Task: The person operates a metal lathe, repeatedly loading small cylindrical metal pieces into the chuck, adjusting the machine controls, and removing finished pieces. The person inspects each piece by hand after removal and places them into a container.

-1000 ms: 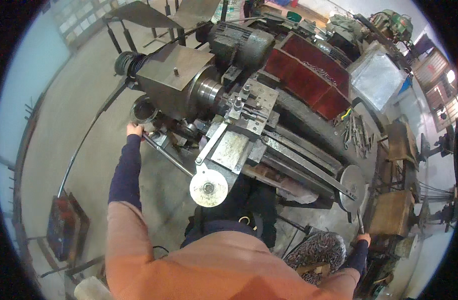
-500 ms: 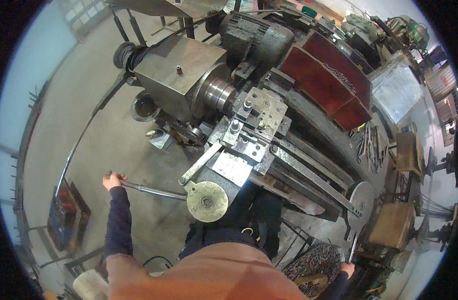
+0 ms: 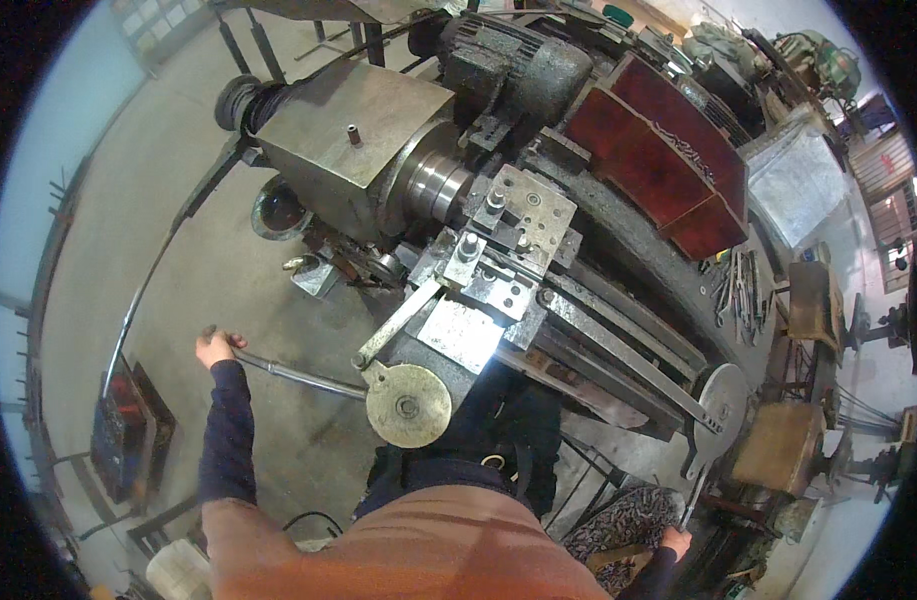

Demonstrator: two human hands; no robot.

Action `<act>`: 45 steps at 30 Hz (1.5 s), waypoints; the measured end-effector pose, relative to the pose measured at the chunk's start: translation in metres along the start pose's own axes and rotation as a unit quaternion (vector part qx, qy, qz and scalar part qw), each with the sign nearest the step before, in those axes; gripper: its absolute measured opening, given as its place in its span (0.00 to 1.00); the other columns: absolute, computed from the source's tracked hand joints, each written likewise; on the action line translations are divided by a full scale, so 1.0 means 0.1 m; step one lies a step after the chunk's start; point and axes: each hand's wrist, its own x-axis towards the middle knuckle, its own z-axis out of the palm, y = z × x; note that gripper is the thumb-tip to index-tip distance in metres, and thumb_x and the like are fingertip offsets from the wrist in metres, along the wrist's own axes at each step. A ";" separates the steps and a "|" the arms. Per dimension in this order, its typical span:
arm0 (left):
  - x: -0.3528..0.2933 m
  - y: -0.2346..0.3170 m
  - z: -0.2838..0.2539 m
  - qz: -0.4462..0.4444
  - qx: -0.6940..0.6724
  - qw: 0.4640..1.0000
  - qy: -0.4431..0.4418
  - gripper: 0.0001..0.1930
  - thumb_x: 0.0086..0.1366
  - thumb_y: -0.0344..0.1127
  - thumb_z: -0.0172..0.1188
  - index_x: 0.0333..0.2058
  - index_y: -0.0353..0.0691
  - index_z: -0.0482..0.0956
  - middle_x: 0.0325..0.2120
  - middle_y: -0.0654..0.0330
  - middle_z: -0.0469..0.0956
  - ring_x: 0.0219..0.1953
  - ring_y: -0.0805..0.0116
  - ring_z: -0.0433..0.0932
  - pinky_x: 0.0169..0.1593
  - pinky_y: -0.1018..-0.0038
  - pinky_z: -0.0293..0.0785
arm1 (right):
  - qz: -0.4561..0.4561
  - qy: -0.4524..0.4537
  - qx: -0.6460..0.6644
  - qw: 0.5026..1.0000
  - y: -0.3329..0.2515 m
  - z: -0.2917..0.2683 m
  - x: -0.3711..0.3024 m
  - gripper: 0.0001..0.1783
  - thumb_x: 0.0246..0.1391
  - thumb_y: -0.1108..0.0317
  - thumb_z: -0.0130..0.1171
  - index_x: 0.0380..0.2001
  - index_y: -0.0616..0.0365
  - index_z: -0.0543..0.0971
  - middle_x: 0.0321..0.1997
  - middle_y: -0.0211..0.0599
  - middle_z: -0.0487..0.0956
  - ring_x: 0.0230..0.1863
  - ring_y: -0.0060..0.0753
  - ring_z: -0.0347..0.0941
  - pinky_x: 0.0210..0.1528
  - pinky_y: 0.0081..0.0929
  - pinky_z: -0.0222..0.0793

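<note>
While the metalworking lathe [image 3: 530, 215] spans the centre, a dark red bin [image 3: 658, 160] stands along its far side. Mounted at the lathe's right end is a grey disc [image 3: 726, 393]; at its near left, a pale plate [image 3: 408, 405]. The plate's long steel lever [image 3: 303, 376] is held at its end by the left hand [image 3: 217, 348], the disc's shorter lever [image 3: 694, 497] by the right hand [image 3: 675, 541].
</note>
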 end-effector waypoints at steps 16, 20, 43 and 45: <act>0.33 0.14 -0.48 -0.055 0.230 0.949 -0.210 0.16 0.50 0.33 0.57 0.32 0.21 0.71 0.21 0.47 0.75 0.19 0.57 0.76 0.19 0.64 0.72 | -0.147 0.064 -0.101 0.982 -0.30 -0.23 1.18 0.17 0.40 0.56 0.50 0.33 0.51 0.78 0.33 0.45 0.78 0.37 0.51 0.74 0.39 0.43 0.69; 1.18 -0.05 -0.39 0.151 0.435 0.856 -0.236 0.18 0.50 0.35 0.58 0.33 0.23 0.73 0.20 0.46 0.76 0.18 0.61 0.77 0.21 0.67 0.74 | -0.108 0.111 -0.144 0.978 -0.65 -0.31 1.80 0.17 0.46 0.54 0.48 0.37 0.49 0.76 0.45 0.38 0.75 0.49 0.42 0.70 0.48 0.49 0.63; 0.85 -1.39 2.12 0.249 0.528 0.753 -0.304 0.16 0.55 0.42 0.52 0.32 0.33 0.73 0.30 0.44 0.77 0.36 0.47 0.76 0.41 0.58 0.72 | -0.210 0.036 0.160 0.964 -0.91 -0.53 0.02 0.16 0.34 0.70 0.56 0.32 0.60 0.81 0.32 0.47 0.79 0.37 0.41 0.76 0.42 0.30 0.70; 0.84 -1.08 2.05 0.333 0.561 0.661 -0.370 0.15 0.55 0.42 0.52 0.33 0.33 0.71 0.29 0.44 0.77 0.35 0.47 0.76 0.39 0.57 0.72 | -0.276 0.039 0.197 0.940 -1.06 -0.86 0.01 0.16 0.34 0.72 0.55 0.32 0.62 0.80 0.32 0.45 0.80 0.36 0.38 0.77 0.42 0.28 0.70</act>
